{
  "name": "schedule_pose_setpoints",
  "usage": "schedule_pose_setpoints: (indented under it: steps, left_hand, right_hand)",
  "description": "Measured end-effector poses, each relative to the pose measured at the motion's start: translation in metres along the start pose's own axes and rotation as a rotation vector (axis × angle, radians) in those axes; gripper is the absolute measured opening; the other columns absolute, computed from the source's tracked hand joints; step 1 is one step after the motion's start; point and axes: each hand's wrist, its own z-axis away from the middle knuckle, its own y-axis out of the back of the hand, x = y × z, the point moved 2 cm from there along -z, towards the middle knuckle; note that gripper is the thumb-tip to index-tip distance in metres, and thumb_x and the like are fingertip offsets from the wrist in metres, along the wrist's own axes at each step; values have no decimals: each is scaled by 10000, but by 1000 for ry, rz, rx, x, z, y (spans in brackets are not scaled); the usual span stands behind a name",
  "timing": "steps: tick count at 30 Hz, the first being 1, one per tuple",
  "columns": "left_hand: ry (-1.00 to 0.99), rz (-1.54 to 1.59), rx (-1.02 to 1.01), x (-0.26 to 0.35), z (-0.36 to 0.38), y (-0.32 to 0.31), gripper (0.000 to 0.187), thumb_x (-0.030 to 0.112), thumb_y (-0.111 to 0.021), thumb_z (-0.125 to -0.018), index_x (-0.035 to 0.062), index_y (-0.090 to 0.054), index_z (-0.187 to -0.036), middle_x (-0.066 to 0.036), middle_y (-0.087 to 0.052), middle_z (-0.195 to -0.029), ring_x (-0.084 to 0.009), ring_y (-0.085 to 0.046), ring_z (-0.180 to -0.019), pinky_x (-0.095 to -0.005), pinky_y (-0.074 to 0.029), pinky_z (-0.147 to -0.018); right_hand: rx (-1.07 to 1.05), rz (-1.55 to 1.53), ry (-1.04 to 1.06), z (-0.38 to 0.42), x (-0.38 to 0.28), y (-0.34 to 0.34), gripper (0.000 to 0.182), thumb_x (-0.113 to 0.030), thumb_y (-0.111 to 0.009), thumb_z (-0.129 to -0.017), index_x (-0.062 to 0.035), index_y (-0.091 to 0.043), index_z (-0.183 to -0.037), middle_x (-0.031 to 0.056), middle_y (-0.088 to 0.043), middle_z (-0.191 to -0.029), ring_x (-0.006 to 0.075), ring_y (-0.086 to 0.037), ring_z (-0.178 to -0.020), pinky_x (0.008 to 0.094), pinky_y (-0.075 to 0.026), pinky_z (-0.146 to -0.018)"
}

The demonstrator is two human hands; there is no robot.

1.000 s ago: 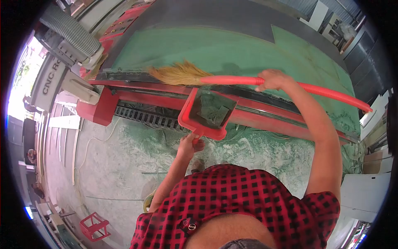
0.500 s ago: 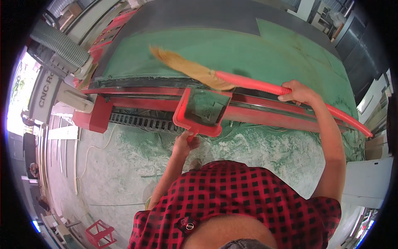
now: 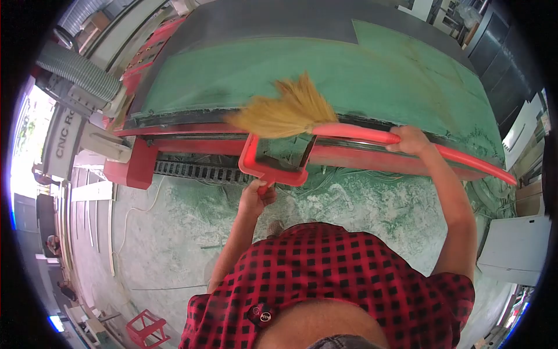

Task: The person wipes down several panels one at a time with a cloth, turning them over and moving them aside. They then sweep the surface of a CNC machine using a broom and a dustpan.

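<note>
My right hand [image 3: 410,141] is wrapped round the red handle of a broom [image 3: 289,110], whose straw bristles fan out over the near edge of the machine bed [image 3: 232,72]. My left hand [image 3: 256,199] grips the short handle of a red dustpan [image 3: 273,173] held against that edge. Green dust and bits lie inside the pan, and the bristles cover its far side. A green dusty layer coats much of the dark bed.
A white machine gantry [image 3: 64,131] with a grey ribbed hose [image 3: 78,70] stands at left. Below the bed edge runs a black cable chain [image 3: 197,170]. A red stool frame [image 3: 146,328] is on the dusty floor, lower left. A pale cabinet [image 3: 514,247] stands at right.
The broom has swung so its bristles, earlier narrow and pointing up-left, now spread above the dustpan. My right hand has shifted slightly lower; the dustpan has barely moved.
</note>
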Motion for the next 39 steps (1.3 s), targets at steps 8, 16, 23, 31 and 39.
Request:
schedule_pose_setpoints:
  steps: [8, 16, 23, 31, 39]
  left_hand:
    - [11, 58, -13, -1, -9, 5, 251, 226, -554, -763, 27, -594, -908, -111, -624, -766, -233, -625, -635, -360, -527, -572]
    - [-20, 36, 18, 2, -2, 12, 276, 256, -554, -759, 35, -601, -917, -92, -623, -754, -226, -617, -666, -373, -522, -611]
    - [-36, 10, 71, 5, 4, 22, 281, 251, -541, -769, 22, -610, -916, -101, -620, -768, -233, -619, -681, -372, -524, -620]
    - [-35, 27, 76, 6, 4, 28, 299, 254, -544, -768, 23, -607, -948, -100, -620, -775, -241, -620, -683, -379, -524, -628]
    - [-44, 52, 107, 12, 6, 40, 299, 255, -548, -773, 28, -582, -965, -117, -625, -788, -248, -615, -669, -386, -517, -634]
  right_hand:
    - [-7, -7, 140, -30, -41, -19, 452, -451, -645, -711, -55, -601, -924, 190, -623, -872, 371, -584, -871, 459, -447, -786]
    - [126, -103, 202, -10, -41, -1, 463, -457, -648, -713, -71, -609, -967, 184, -623, -814, 360, -594, -826, 445, -450, -738]
    - [89, -253, 100, -20, -23, 17, 457, -457, -644, -719, -56, -613, -936, 178, -621, -808, 360, -593, -812, 413, -460, -727]
    - [-63, -96, 166, -35, -56, -23, 503, -484, -624, -726, -38, -606, -957, 187, -626, -914, 368, -577, -911, 440, -443, -790]
    - [-39, -151, 265, -15, -95, -1, 495, -490, -629, -722, -61, -604, -968, 202, -620, -841, 375, -584, -861, 447, -442, -750]
